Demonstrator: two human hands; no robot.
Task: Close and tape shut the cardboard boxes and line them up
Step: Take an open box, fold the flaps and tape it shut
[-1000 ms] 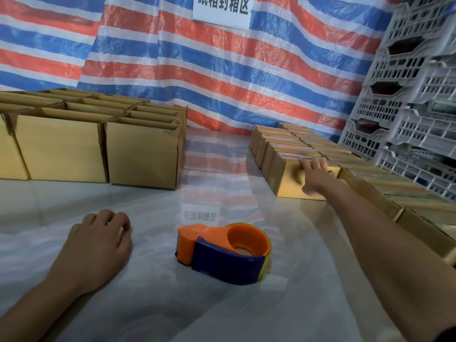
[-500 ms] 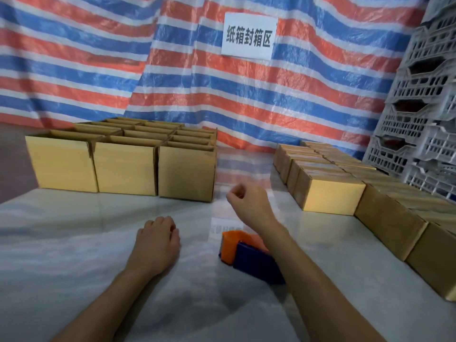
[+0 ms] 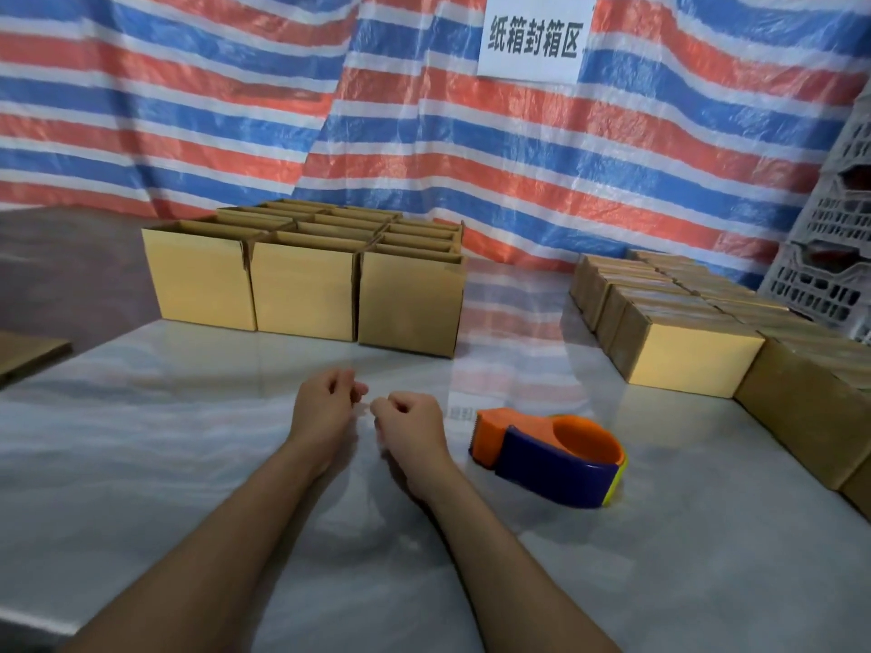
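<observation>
Through the head camera I see both hands low over the table (image 3: 165, 440), close together in the middle. The left hand (image 3: 324, 412) and the right hand (image 3: 411, 428) have their fingers curled in, with the fingertips nearly meeting. I cannot tell whether they pinch anything between them, or whether they touch the tabletop.

Just right of the right hand, apart from it, the orange and dark blue tape dispenser (image 3: 549, 457) lies flat on the table, its toothed end pointing towards that hand. Beyond the left hand, further up the table, stands a block of open boxes (image 3: 306, 285), three across in the front row with more rows behind. Well to the right of the right hand, past the dispenser, the closed boxes (image 3: 678, 355) sit lined up in rows running back to the striped tarp (image 3: 188, 110). A white sign (image 3: 532, 40) hangs on the tarp above them. White plastic crates (image 3: 829, 280) are stacked at far right. A flat piece of cardboard (image 3: 26, 353) lies far to the left of the left hand.
</observation>
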